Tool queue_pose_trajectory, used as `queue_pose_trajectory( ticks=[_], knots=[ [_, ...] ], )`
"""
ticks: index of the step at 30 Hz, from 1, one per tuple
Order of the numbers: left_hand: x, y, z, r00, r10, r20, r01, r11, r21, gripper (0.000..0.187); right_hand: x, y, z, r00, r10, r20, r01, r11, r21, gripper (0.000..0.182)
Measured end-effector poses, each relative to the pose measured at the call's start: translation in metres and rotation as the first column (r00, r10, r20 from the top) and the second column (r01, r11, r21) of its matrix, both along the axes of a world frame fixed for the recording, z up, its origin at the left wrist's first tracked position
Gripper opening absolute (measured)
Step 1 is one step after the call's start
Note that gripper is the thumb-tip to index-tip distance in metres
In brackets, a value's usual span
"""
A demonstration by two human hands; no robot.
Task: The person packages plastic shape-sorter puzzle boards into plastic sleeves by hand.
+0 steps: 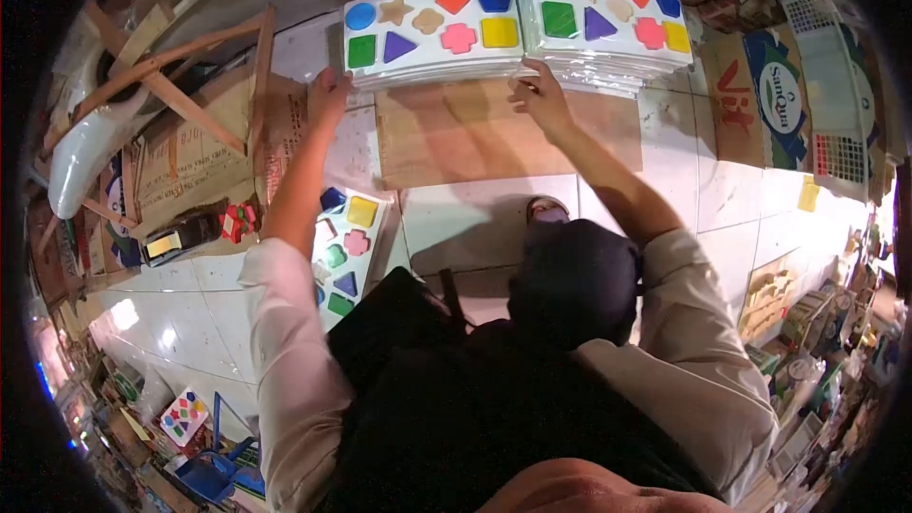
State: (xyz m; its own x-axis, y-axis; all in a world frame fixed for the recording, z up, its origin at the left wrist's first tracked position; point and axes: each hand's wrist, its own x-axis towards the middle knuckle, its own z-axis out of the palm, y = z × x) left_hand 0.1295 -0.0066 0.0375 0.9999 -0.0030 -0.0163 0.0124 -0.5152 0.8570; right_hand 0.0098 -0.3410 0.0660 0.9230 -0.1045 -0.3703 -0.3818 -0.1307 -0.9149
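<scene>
Two stacks of white shape puzzle boards stand side by side on the floor ahead: a left stack (418, 55) and a taller-looking right stack (589, 43). Coloured pieces such as circles, stars, squares and triangles sit on the top boards. At the front left corner of the left stack is my left hand (329, 98), touching or very close to its edge. My right hand (542, 98) is by the front, where the two stacks meet, its fingers apart and loosely bent. A flat cardboard sheet (503, 138) lies below both hands.
Another puzzle board (357, 247) lies by my left forearm. Wooden frame pieces (204, 119) and a cardboard box stand on the left. To the right are a printed carton (760, 100) and a white plastic crate (831, 85). Clutter lines the lower right.
</scene>
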Motion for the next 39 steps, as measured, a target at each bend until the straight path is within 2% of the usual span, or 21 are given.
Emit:
queue_pose_trajectory(
  ticks=[1, 2, 4, 5, 7, 14, 18, 20, 21, 22, 23, 26, 28, 30, 31, 32, 33, 34, 35, 37, 39],
  knots=[
    [0.005, -0.006, 0.006, 0.991, -0.009, -0.133, -0.007, 0.993, -0.12, 0.033, -0.001, 0.004, -0.007, 0.969, -0.232, 0.083, 0.214, 0.959, 0.185, 0.049],
    [0.008, -0.011, 0.007, 0.991, -0.003, -0.137, -0.013, 0.994, -0.112, 0.033, 0.0, 0.004, -0.013, 0.966, -0.241, 0.093, 0.213, 0.946, 0.244, 0.057],
    [0.014, -0.017, 0.002, 0.913, 0.23, -0.336, -0.287, 0.949, -0.131, 0.027, 0.001, 0.01, -0.02, 0.963, -0.256, 0.088, 0.222, 0.933, 0.284, 0.06],
    [0.013, -0.015, 0.0, 0.909, 0.24, -0.34, -0.296, 0.947, -0.124, 0.027, 0.0, 0.012, -0.023, 0.958, -0.275, 0.084, 0.236, 0.919, 0.317, 0.063],
    [0.013, -0.008, 0.001, 0.959, 0.089, -0.269, -0.148, 0.966, -0.21, 0.031, 0.0, 0.01, -0.027, 0.972, -0.215, 0.093, 0.179, 0.938, 0.297, 0.069],
    [0.014, -0.019, 0.006, 0.879, 0.149, -0.454, -0.269, 0.94, -0.211, 0.043, -0.002, 0.007, -0.036, 0.974, -0.147, 0.174, 0.088, 0.948, 0.307, 0.067],
    [0.015, -0.028, 0.012, 0.926, 0.251, -0.281, -0.259, 0.966, 0.009, 0.043, 0.005, 0.007, -0.033, 0.976, -0.171, 0.134, 0.111, 0.923, 0.368, 0.063],
    [0.01, -0.025, 0.02, 0.842, 0.221, -0.491, -0.315, 0.942, -0.116, 0.037, 0.004, 0.007, -0.031, 0.973, -0.186, 0.135, 0.119, 0.91, 0.398, 0.06],
    [0.003, -0.029, 0.026, 0.841, 0.217, -0.495, -0.312, 0.943, -0.117, 0.037, 0.002, 0.006, -0.03, 0.97, -0.2, 0.137, 0.125, 0.898, 0.422, 0.057],
    [-0.01, -0.036, 0.031, 0.874, 0.172, -0.454, -0.39, 0.807, -0.444, 0.032, 0.0, 0.004, -0.028, 0.971, -0.2, 0.133, 0.128, 0.899, 0.418, 0.057],
    [-0.024, -0.04, 0.036, 0.904, 0.152, -0.401, -0.412, 0.565, -0.715, 0.029, -0.002, 0.003, -0.026, 0.971, -0.21, 0.117, 0.14, 0.891, 0.432, 0.052],
    [-0.066, -0.021, 0.023, 0.949, 0.084, -0.304, -0.3, 0.532, -0.792, 0.028, -0.014, 0.0, -0.037, 0.963, -0.258, 0.079, 0.199, 0.877, 0.438, 0.044],
    [-0.111, -0.024, 0.034, 0.883, 0.164, -0.44, -0.465, 0.439, -0.769, 0.03, -0.021, -0.007, -0.041, 0.956, -0.287, 0.058, 0.235, 0.871, 0.43, 0.04],
    [-0.164, 0.019, -0.005, 0.881, 0.009, -0.473, -0.406, 0.526, -0.747, 0.034, -0.027, -0.021, -0.039, 0.997, -0.039, -0.061, 0.068, 0.782, 0.619, 0.039],
    [-0.18, -0.009, 0.034, 0.906, 0.06, -0.419, -0.377, 0.563, -0.735, 0.034, -0.033, -0.028, -0.037, 0.997, -0.033, -0.064, 0.065, 0.782, 0.62, 0.039],
    [-0.2, 0.001, 0.026, 0.88, -0.058, -0.471, -0.332, 0.634, -0.699, 0.039, -0.041, -0.035, -0.033, 0.991, 0.091, -0.102, 0.015, 0.668, 0.744, 0.039],
    [-0.219, -0.015, 0.041, 0.826, -0.003, -0.563, -0.437, 0.626, -0.646, 0.044, -0.047, -0.037, -0.029, 0.969, 0.218, -0.119, -0.014, 0.529, 0.849, 0.039],
    [-0.235, -0.023, 0.042, 0.768, 0.05, -0.639, -0.506, 0.659, -0.557, 0.05, -0.049, -0.035, -0.025, 0.967, 0.166, -0.191, 0.03, 0.673, 0.739, 0.038],
    [-0.249, -0.024, 0.034, 0.752, -0.071, -0.655, -0.483, 0.617, -0.621, 0.054, -0.056, -0.035, -0.026, 0.965, 0.172, -0.199, 0.032, 0.672, 0.739, 0.038],
    [-0.249, -0.025, 0.036, 0.715, -0.253, -0.652, -0.176, 0.838, -0.517, 0.055, -0.073, -0.041, -0.032, 0.944, 0.088, -0.319, 0.147, 0.751, 0.643, 0.036],
    [-0.241, -0.044, 0.024, 0.847, -0.252, -0.469, -0.141, 0.743, -0.654, 0.04, -0.094, -0.057, -0.049, 0.936, 0.151, -0.319, 0.111, 0.733, 0.672, 0.032]
  ],
)
